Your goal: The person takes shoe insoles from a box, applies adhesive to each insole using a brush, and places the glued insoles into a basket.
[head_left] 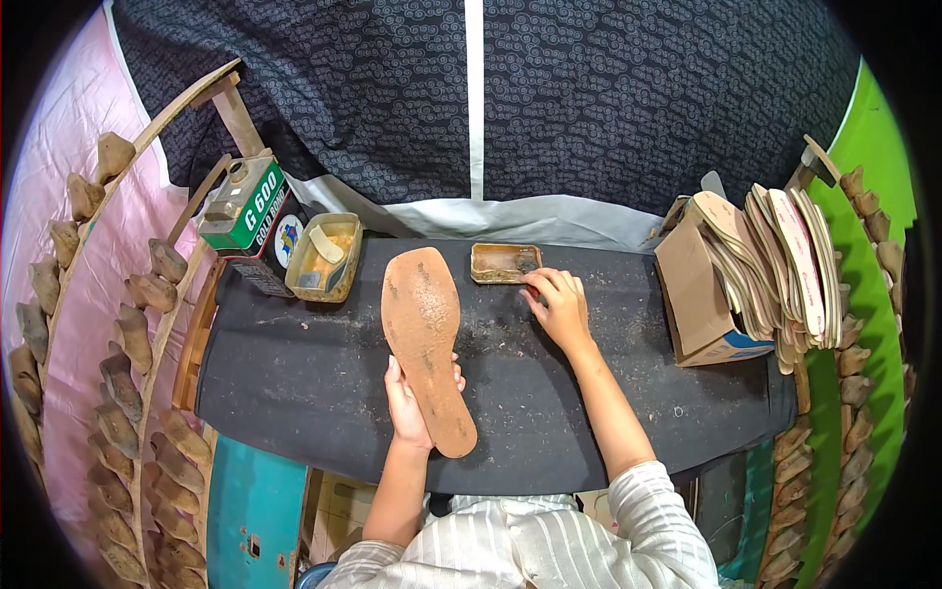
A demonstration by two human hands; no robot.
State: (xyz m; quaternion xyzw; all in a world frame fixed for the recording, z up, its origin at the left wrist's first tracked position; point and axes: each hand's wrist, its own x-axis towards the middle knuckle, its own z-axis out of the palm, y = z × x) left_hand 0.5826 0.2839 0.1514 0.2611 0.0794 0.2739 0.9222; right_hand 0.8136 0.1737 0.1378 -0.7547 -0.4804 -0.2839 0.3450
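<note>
My left hand (406, 402) is wrapped round the narrow middle of a brown insole (422, 314). Its broad end points up and away from me, and dark smudges mark the face turned to the camera. Farther right, my right hand (561, 306) reaches to the near right corner of a small shallow rectangular tray (491, 278). The fingertips are pinched together at the tray's rim, beside a small dark lump inside it. Whether they grip that lump cannot be made out.
A green and black metal can (257, 231) stands at the left, beside a yellowish tub (324, 293) with a pale scraper in it. At right a cardboard box (692, 294) holds many upright insoles (785, 265). Racks of wooden shoe lasts (120, 383) flank the dark cloth-covered table (294, 383).
</note>
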